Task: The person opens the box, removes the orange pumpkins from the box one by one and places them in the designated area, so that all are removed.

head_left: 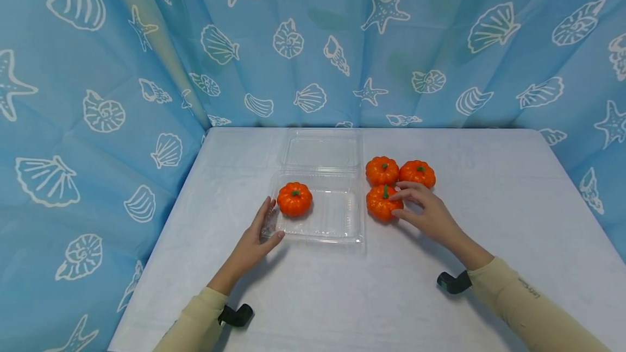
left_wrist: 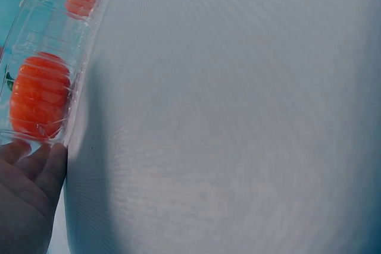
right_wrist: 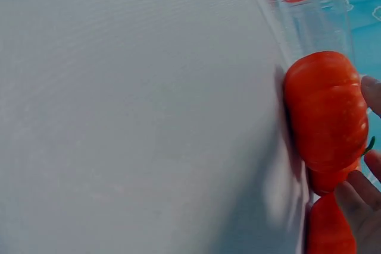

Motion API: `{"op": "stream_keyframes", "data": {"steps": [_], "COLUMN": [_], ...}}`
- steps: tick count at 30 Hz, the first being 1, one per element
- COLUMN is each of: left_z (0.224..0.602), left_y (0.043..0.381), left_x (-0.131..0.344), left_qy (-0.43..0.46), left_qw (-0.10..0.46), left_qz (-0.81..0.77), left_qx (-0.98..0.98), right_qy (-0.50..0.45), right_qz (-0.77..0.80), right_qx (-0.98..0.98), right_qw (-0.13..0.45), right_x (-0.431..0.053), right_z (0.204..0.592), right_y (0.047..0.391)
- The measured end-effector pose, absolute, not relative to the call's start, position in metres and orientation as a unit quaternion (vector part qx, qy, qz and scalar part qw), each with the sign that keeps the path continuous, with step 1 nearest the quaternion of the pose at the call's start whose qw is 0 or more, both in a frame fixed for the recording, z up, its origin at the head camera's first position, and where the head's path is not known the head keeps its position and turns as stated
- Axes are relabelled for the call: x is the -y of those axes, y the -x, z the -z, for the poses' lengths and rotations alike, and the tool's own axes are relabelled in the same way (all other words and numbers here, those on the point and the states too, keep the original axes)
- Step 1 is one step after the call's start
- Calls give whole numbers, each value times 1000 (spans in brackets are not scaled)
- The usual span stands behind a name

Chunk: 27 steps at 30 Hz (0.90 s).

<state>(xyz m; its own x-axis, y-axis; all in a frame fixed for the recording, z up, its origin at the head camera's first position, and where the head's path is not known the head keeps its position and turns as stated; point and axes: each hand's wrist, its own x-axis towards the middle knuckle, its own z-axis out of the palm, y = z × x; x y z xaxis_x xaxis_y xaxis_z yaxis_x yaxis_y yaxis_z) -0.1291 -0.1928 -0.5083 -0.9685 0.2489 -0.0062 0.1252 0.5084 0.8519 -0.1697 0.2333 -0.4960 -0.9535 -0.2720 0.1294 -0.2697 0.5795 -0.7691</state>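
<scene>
Three orange mini pumpkins with green stems stand in a cluster right of a clear plastic clamshell box (head_left: pixel 337 232). My right hand (head_left: pixel 424 212) is at the front pumpkin (head_left: pixel 380 205), its fingers spread loosely around the right side and stem. In the right wrist view the thumb and fingers stand apart beside that pumpkin (right_wrist: pixel 326 111). Another pumpkin (head_left: pixel 294 199) sits inside the box at the left of its base. My left hand (head_left: pixel 249 251) rests along the box's left edge, fingers extended; in the left wrist view the fingertips are right at its wall.
Behind the front pumpkin are the other two, a left one (head_left: pixel 381 170) and a right one (head_left: pixel 418 173). The box's lid (head_left: pixel 323 148) lies folded back toward the table's far edge. A white cloth covers the table (head_left: pixel 313 297); a blue shell-print curtain (head_left: pixel 274 80) hangs around it.
</scene>
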Motion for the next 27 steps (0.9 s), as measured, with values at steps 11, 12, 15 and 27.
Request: {"op": "stream_keyframes", "data": {"steps": [11, 12, 15, 27], "left_z": [513, 513, 513, 511], "left_y": [131, 131, 131, 130], "left_x": [193, 193, 193, 192], "left_qy": [-111, -111, -111, -106], "left_qw": [52, 51, 51, 60], "left_qz": [-479, -477, -476, -475], "left_qx": [-870, -871, -871, -872], "right_qy": [176, 177, 177, 210], "right_qz": [446, 443, 430, 415], "right_qx": [-877, -878, -884, -885], "right_qw": [-42, -46, -52, -32], "right_x": [-223, -221, -215, -185], "right_z": [479, 477, 471, 453], "right_y": [175, 177, 181, 204]}}
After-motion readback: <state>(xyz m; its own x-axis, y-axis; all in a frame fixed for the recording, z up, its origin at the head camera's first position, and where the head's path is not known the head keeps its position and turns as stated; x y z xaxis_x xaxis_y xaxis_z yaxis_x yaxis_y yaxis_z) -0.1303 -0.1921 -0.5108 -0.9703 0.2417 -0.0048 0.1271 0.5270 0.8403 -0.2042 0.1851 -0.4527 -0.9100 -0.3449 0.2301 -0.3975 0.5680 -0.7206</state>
